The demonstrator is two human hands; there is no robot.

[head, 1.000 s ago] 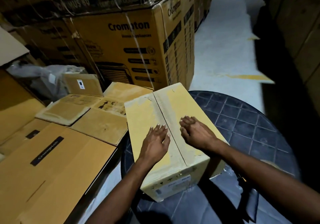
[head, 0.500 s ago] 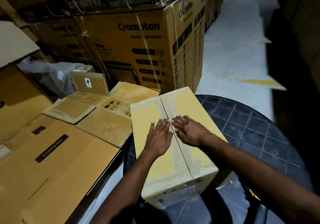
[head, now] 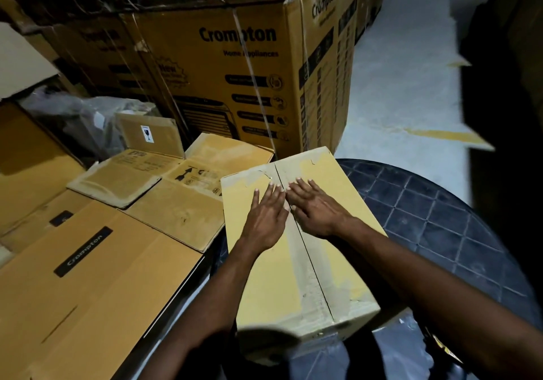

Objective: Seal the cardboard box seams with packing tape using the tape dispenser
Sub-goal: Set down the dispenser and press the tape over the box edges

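A yellow cardboard box lies on a dark round table. Its two top flaps are closed and meet in a centre seam that runs from the far edge to the near edge, with pale tape residue along it. My left hand lies flat on the left flap, fingers spread, just left of the seam. My right hand lies flat on the right flap with its fingertips at the seam. Neither hand holds anything. No tape dispenser is clearly visible.
Flattened Crompton cartons lie to the left at table height. A tall stack of Crompton boxes stands behind. A crumpled plastic bag sits at the far left. A pale floor aisle runs off to the right.
Both hands have slid along the seam toward the far end of the box, coming closer together. The view has shifted slightly.
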